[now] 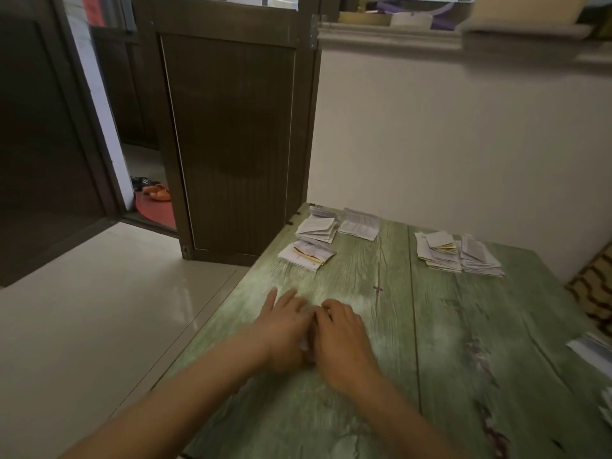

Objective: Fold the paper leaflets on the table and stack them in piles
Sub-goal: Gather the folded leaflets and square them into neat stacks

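My left hand (284, 326) and my right hand (344, 339) lie side by side on the green table (447, 342), palms down. Between and under them a small white leaflet (304, 346) shows only as a sliver; the rest is hidden. My left fingers are stretched flat on it. My right fingers bend at the knuckles over it; the image is blurred there. Folded leaflets sit in piles at the far left: one pile (307, 254), a second pile (317, 225) and a third pile (359, 224). Two more piles sit at the far right, one (438, 250) beside the other (480, 256).
Loose white papers (592, 351) lie at the table's right edge. A patterned cushion (592, 286) stands beyond that edge. The wall runs along the table's far side. A dark wooden door (231, 144) stands open beyond the table's far left corner, with tiled floor (99, 309) on the left.
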